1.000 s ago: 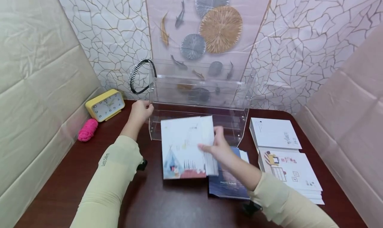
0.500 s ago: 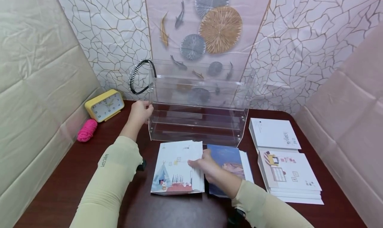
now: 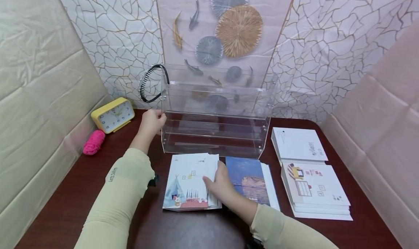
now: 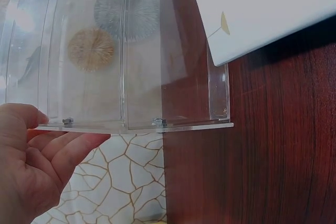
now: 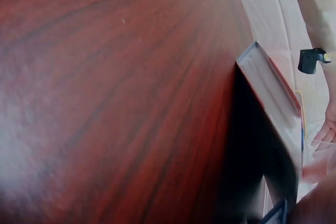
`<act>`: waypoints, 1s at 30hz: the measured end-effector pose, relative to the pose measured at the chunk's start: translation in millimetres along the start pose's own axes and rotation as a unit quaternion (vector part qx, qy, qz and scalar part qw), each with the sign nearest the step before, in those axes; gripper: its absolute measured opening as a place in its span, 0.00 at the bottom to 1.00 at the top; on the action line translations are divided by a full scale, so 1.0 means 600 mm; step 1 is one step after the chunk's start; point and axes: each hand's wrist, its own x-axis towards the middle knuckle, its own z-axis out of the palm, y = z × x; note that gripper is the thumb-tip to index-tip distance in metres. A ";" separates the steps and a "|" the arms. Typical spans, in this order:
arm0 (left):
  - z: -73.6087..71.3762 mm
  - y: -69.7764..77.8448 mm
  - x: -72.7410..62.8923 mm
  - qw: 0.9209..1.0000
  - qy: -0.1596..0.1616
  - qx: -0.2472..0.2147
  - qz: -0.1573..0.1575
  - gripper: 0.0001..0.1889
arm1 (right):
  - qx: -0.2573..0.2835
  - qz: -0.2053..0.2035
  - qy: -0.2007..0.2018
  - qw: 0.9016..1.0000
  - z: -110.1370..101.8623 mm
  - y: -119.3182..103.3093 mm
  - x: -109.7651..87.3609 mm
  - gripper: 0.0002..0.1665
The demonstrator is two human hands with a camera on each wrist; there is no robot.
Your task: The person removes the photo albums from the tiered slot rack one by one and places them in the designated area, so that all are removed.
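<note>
My left hand (image 3: 152,121) pinches the left side panel of a clear acrylic shelf (image 3: 216,131), thumb on one face and fingers behind it, as the left wrist view shows. A white album (image 3: 186,180) with a tent drawing lies on the table in front of the shelf. My right hand (image 3: 222,185) grips its right edge, thumb on the cover and the other fingers mostly hidden. Just right of it lies a blue photo album (image 3: 245,176), partly covered by the right forearm. In the right wrist view, the album's page edges (image 5: 270,82) show over the table.
Two stacks of white albums (image 3: 315,191) (image 3: 299,143) lie at the right. At the back left stand a yellow alarm clock (image 3: 112,114) and a pink yarn skein (image 3: 94,142). A black headband (image 3: 144,85) hangs at the shelf's upper left corner. Fabric walls enclose the table (image 3: 190,231).
My right hand has lowered the white album from in front of the shelf onto the table, left of the blue album. My left hand has stayed on the shelf's side panel.
</note>
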 end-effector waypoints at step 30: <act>0.005 -0.010 -0.009 0.997 0.066 -0.049 -0.014 0.24 | -0.155 -0.006 -0.072 0.985 0.021 -0.022 0.022 0.45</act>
